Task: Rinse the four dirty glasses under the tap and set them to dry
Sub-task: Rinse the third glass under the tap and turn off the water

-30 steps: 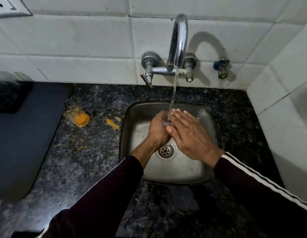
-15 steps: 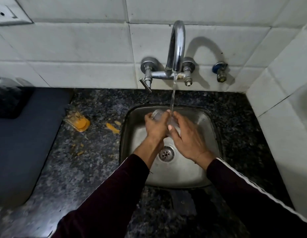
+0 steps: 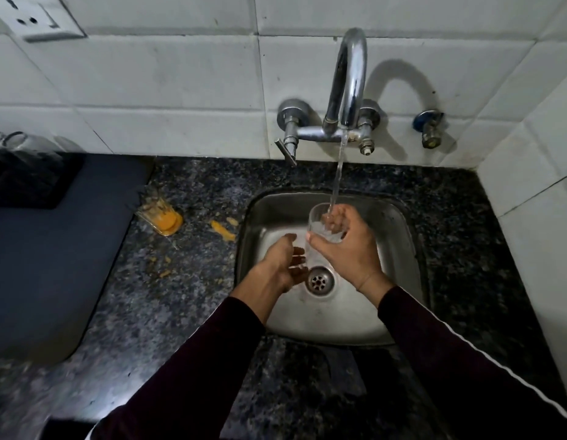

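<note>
A clear glass (image 3: 314, 230) is held over the steel sink (image 3: 399, 249), its mouth turned up under the stream from the chrome tap (image 3: 348, 81). My right hand (image 3: 344, 246) grips it, fingers curled over the rim on the far side. Just to the left and lower, my left hand (image 3: 283, 265) hangs with fingers apart and holds nothing. A dirty glass (image 3: 159, 214) with orange residue lies on its side on the dark granite counter (image 3: 180, 296), left of the sink. Two upturned clear glasses (image 3: 20, 144) stand at the far left by the wall.
A dark grey mat (image 3: 47, 274) covers the counter's left part, with a black tray (image 3: 31, 182) at its back. Orange spill bits (image 3: 223, 230) lie between the tipped glass and the sink. White tiled walls close the back and right. A wall socket (image 3: 34, 17) is top left.
My left hand has let go of the glass and dropped away to the left. The glass now sits in my right hand alone, mouth up under the water.
</note>
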